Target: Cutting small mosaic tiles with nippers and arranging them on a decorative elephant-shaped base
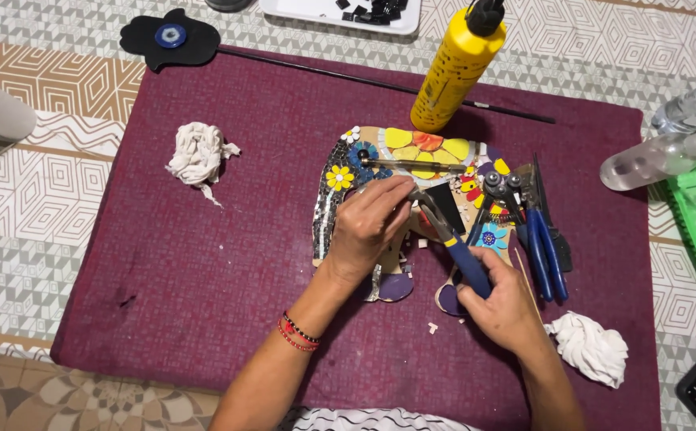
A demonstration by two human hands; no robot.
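Centre of table: left hand [368, 227] pinching a small tile piece over mosaic board [412, 199]; right hand [501, 307], at five o'clock, squeezing blue-handled tile nippers [452, 235]. Best nipped gently, piece steadied.

Glue bottle [453, 72] beyond; left mat [204, 263] open

yellow glue bottle [453, 72] | black cap, upright, top centre on maroon mat [204, 263] | no signs or screens
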